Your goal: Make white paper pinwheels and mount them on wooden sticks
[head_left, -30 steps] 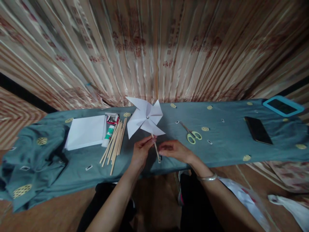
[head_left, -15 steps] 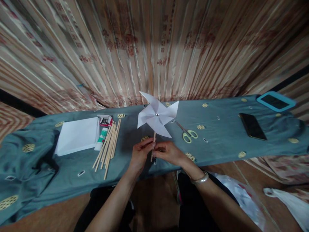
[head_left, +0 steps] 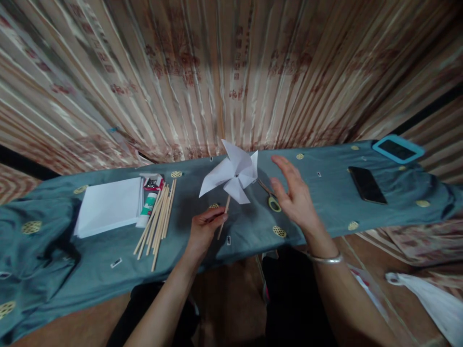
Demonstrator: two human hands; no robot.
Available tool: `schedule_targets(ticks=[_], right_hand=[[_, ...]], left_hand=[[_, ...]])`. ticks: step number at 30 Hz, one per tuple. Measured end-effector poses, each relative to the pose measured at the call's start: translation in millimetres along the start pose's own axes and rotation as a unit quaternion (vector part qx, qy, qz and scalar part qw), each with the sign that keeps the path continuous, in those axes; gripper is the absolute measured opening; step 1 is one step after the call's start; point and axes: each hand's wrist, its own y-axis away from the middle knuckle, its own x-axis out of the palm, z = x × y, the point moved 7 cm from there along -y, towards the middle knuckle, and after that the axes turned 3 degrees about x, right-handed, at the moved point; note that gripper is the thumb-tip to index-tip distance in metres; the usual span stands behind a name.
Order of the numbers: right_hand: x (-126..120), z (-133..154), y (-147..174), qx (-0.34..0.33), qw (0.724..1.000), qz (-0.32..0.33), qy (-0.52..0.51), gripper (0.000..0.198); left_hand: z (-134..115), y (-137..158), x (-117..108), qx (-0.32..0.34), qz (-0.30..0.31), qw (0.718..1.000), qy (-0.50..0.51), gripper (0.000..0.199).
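Note:
A white paper pinwheel [head_left: 231, 176] on a thin wooden stick stands tilted up over the table, with a small metallic pin at its centre. My left hand [head_left: 204, 229] is closed around the stick, thumb and fingers pinching it below the blades. My right hand [head_left: 294, 195] is raised to the right of the pinwheel, fingers apart and holding nothing, and a silver bangle circles its wrist. Beneath that hand lie scissors [head_left: 274, 204] with yellow-green handles, partly hidden by it.
On the left lie a stack of white paper [head_left: 110, 206], a small open box of pins [head_left: 153, 182], a glue stick [head_left: 147, 210] and several wooden sticks [head_left: 159, 224]. A black phone [head_left: 367, 185] and a blue-framed tablet [head_left: 398, 148] rest at the right. Behind the cloth-covered table [head_left: 325, 207] hangs a curtain [head_left: 224, 72].
My right hand has let go of the stick and moved up and right, its fingers opening. The pinwheel's blades have turned and tilted. My left hand still grips the stick.

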Motion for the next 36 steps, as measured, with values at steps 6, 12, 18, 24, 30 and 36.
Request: schedule_targets(ticks=[6,12,18,24,30,36], right_hand=[[12,-8,-8,-0.043,0.993,0.006,0.114,0.058],[19,-19,-9,-0.039,0.993,0.028,0.106,0.050],[36,-17,3,-0.027,0.991,0.097,0.084,0.045],[56,4,19,-0.060,0.982,0.171,0.058,0.047],[68,30,35,-0.085,0.973,0.214,0.004,0.037],[17,25,22,-0.015,0.999,0.044,0.021,0.027]], left_hand=[[2,4,7,-0.035,0.068,0.996,-0.044,0.023],[3,6,10,-0.056,0.079,0.995,-0.017,0.028],[5,4,9,-0.045,0.064,0.997,0.028,0.025],[7,1,7,-0.039,0.039,0.998,0.022,0.029],[6,-1,4,-0.023,0.021,0.999,0.027,0.028],[5,0,2,-0.023,0.023,0.999,0.018,0.029]])
